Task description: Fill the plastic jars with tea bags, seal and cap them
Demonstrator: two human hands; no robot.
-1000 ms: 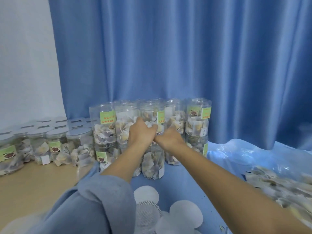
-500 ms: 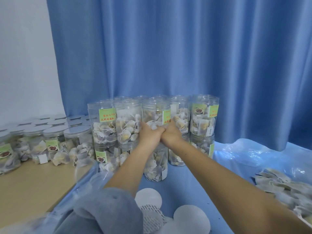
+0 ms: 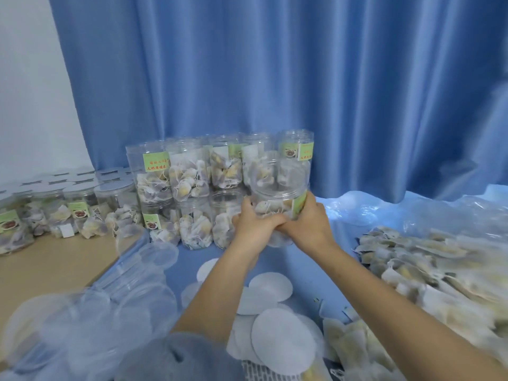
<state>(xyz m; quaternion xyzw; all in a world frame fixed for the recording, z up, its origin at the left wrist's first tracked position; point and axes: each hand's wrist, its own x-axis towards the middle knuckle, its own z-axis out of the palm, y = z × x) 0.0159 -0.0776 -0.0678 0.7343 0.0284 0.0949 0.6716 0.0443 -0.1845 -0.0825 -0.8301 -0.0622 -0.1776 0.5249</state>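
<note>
Hands: we hold one clear plastic jar (image 3: 279,185) between our left hand (image 3: 254,226) and our right hand (image 3: 309,225), lifted in front of the stacked jars.
Fingers: both sets are curled and clamped round the lower part of the jar, the left from the left side and the right from the right, and the two hands touch each other at the front below it.
Held jar: upright or nearly so, with tea bags inside and a green label on its right side; its top is blurred, so we cannot tell whether it is sealed or capped.
Stack behind: filled jars (image 3: 189,185) stand in two tiers against the blue curtain (image 3: 275,78), several with green labels facing us.
Left group: lidded jars (image 3: 79,207) with tea bags sit in rows on the wooden table (image 3: 41,268), just left of the stack.
Loose stock: a heap of tea bags (image 3: 428,268) lies on clear plastic sheeting at our right, well apart from the held jar.
Seals: white round discs (image 3: 280,342) lie scattered on the blue cloth (image 3: 187,268) below our forearms.
Near left: clear lids (image 3: 132,295) lie in a blurred pile.
Sleeve: grey cloth (image 3: 176,358) covers our left upper arm at the bottom edge.
</note>
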